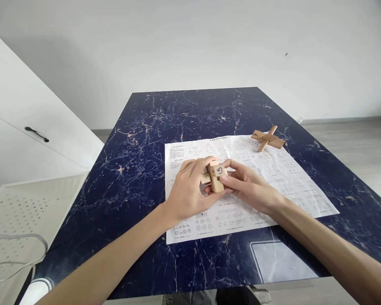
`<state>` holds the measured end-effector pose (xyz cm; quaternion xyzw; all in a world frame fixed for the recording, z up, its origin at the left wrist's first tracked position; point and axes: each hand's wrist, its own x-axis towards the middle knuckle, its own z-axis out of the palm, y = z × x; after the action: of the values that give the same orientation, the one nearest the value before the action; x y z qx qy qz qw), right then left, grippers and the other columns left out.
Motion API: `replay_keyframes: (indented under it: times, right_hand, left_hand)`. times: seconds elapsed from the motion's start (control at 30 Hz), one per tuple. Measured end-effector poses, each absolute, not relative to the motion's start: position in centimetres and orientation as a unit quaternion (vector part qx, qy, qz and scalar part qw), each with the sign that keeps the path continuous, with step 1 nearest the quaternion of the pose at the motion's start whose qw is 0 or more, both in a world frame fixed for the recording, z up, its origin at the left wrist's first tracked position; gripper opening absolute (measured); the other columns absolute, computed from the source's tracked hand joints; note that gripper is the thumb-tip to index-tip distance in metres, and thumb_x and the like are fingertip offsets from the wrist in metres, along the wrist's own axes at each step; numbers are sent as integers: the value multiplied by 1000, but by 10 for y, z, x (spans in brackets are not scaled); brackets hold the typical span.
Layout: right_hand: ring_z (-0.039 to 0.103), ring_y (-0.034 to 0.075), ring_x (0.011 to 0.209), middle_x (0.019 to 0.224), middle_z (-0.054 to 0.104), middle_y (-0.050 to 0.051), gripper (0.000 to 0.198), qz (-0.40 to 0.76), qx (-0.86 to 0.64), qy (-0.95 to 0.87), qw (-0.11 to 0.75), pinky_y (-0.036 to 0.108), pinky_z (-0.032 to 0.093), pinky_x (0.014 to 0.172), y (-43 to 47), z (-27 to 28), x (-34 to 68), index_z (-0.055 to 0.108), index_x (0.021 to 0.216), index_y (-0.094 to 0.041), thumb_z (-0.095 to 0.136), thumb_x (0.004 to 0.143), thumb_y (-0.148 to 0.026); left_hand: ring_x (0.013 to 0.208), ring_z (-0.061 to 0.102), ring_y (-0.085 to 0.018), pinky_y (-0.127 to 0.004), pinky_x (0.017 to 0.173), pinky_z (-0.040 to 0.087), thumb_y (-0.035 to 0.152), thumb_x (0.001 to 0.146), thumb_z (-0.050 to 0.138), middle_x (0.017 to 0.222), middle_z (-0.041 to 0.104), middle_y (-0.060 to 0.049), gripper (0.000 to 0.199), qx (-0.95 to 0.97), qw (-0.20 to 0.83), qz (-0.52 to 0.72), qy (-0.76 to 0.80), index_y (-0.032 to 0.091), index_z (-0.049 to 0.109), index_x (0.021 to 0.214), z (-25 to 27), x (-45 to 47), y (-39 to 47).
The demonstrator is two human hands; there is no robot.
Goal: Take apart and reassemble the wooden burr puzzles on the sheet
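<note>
A wooden interlocking puzzle (217, 183) of pale blocks is held up over the printed sheet (241, 226). One block end facing me carries a dark hand-drawn mark. My left hand (190, 186) wraps around the puzzle from the left, thumb below and fingers over the top. From the right, my right hand (249, 184) pinches the marked block between thumb and fingers. Parts of the blocks are hidden behind my fingers. Some way off, at the sheet's far right corner, lies a cross of flat wooden pieces (268, 139) with a mark on one arm.
The sheet lies on a dark blue marble-patterned table (139, 152). A pale rectangular panel (282, 260) shows at the table's near edge. To the left are a white cabinet (34, 106) and a perforated white surface (15, 220) with a cable. A wall stands behind the table.
</note>
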<state>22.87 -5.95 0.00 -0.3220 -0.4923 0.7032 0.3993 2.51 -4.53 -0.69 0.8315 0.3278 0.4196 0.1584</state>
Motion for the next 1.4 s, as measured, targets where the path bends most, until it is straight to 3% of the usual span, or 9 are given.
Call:
replay_keyframes:
  times: [0.33, 0.6, 0.83, 1.07, 1.4]
  right_hand:
    - [78, 21, 83, 95, 82, 7, 27, 656, -356, -527, 406, 36, 60, 79, -57, -1, 229, 63, 110, -22, 74, 101, -45]
    - [74, 19, 75, 89, 77, 4, 32, 651, -362, -550, 376, 38, 62, 77, -57, 7, 234, 60, 104, -23, 73, 100, -51]
    - [74, 17, 70, 83, 78, 3, 35, 595, -394, -585, 386, 33, 61, 69, -59, 13, 231, 58, 103, -22, 72, 100, -53]
    - [72, 17, 63, 74, 75, 0, 36, 564, -412, -589, 406, 31, 57, 61, -59, 12, 227, 55, 96, -23, 71, 100, -55]
    - [76, 21, 65, 74, 77, 3, 36, 596, -398, -587, 376, 36, 60, 68, -59, 19, 231, 53, 93, -24, 69, 101, -54]
  left_hand:
    - [116, 71, -31, -54, 107, 53, 48, 80, 92, 128, 74, -8, 67, 807, 215, 428, 345, 28, 54, 131, -8, 26, -46]
    - [128, 69, -31, -47, 102, 62, 35, 84, 92, 154, 59, -12, 65, 745, 459, 413, 253, 30, 55, 137, 0, 25, -40]
    - [132, 66, -34, -56, 113, 54, 37, 79, 96, 149, 63, -12, 65, 751, 424, 425, 274, 28, 60, 133, -1, 24, -37]
    - [129, 68, -29, -47, 106, 61, 33, 83, 92, 147, 63, -11, 62, 728, 472, 420, 266, 28, 57, 134, 2, 26, -38]
    - [128, 68, -32, -50, 102, 63, 39, 85, 89, 146, 64, -13, 60, 748, 440, 410, 282, 28, 58, 134, 7, 27, -40]
